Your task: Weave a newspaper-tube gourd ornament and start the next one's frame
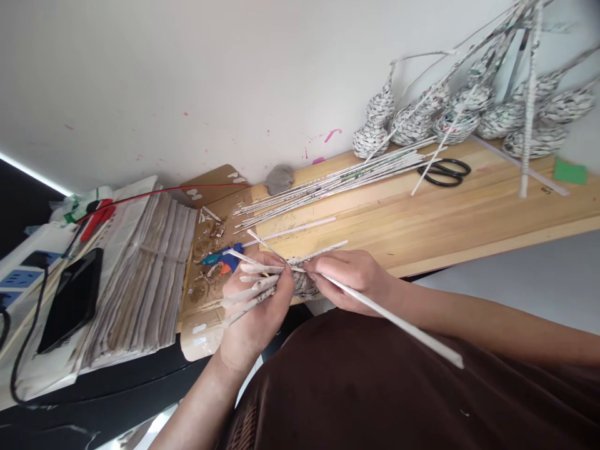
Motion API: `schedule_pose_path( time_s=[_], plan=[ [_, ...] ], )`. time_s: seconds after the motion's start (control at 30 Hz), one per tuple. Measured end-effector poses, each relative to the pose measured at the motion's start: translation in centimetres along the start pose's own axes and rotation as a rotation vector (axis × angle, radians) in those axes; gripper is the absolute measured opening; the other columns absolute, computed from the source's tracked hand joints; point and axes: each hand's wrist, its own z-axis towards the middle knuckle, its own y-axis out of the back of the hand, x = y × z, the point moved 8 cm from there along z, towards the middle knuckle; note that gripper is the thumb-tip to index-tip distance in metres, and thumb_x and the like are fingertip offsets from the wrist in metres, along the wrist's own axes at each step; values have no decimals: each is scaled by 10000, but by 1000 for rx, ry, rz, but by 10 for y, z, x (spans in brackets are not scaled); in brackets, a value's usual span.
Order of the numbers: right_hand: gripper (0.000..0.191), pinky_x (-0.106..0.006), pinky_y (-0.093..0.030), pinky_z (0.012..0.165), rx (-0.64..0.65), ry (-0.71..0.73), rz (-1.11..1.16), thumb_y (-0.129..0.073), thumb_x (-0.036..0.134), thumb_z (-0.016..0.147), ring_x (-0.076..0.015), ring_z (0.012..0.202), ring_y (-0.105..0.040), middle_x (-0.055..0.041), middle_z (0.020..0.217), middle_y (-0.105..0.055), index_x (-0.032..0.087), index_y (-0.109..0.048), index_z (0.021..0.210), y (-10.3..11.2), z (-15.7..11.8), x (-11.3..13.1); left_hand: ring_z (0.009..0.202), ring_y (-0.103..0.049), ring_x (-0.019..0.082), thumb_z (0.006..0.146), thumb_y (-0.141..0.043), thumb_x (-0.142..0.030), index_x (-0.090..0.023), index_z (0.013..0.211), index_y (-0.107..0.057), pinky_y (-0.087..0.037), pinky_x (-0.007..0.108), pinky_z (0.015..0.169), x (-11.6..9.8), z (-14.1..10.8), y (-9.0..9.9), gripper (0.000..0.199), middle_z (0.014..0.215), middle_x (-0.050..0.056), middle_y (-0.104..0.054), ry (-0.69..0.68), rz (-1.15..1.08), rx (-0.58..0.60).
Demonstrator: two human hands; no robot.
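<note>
Two hands work close together, thumbs nearly meeting at the woven paper piece (pixel 305 287) between them, by the board's front edge. Farthest left of them, a power strip (pixel 19 278) and a black phone (pixel 71 300) lie beside a thick stack of folded paper (pixel 140 281), its right edge facing the left hand. A blue glue gun (pixel 228 257) rests on scrap-strewn cardboard (pixel 199 297), just beyond the left hand's fingers. The left hand (pixel 257 300) is closed around several fanned paper tubes (pixel 255 284) at the piece's rim. The right hand (pixel 349 281) pinches a long paper tube (pixel 394 317), whose free end slants over the brown clothing (pixel 375 387). Beyond both hands lies a bundle of thin tubes (pixel 328 184); between it and the front edge, a bare strip of wooden board (pixel 506 206) stretches rightward. Farther right, black-handled scissors (pixel 445 172) lie before woven gourd shapes (pixel 457 115) along the wall, with a green square (pixel 570 170) near the right end.
</note>
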Motion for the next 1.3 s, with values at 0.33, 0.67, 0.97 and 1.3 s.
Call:
schedule_pose_path(
  time_s=[0.33, 0.67, 0.97, 1.3],
  plan=[
    [206, -317, -562, 752, 24, 177, -59, -551, 104, 929, -204, 864, -687, -120, 998, -743, 129, -661, 1101, -5, -6, 8, 756, -657, 162, 851, -619, -188, -194, 816, -586, -508, 280, 719, 8, 0, 0, 48, 807, 6, -666, 130, 24, 9],
    [231, -277, -578, 765, -17, 19, 196, -600, 184, 946, -166, 868, -687, -92, 984, -713, 194, -668, 1167, -6, 4, -4, 734, -649, 142, 855, -611, -163, -182, 789, -570, -504, 252, 701, 1, 3, -1, 80, 785, 3, -654, 94, 33, -10],
    [239, -269, -499, 621, -5, 162, -85, -534, 158, 965, -162, 759, -609, -79, 915, -689, 147, -657, 1168, -13, -7, 5, 742, -677, 151, 849, -686, -260, -184, 851, -643, -535, 258, 704, 13, 3, 0, 87, 809, 2, -701, 185, -53, 108],
    [262, -278, -562, 684, -19, 133, -9, -560, 82, 914, -176, 829, -661, -109, 975, -708, 143, -659, 1148, -10, -5, 7, 808, -710, 160, 806, -708, -182, -215, 941, -714, -548, 259, 748, 12, 3, 9, 140, 899, -6, -757, 128, -76, 274]
  ],
)
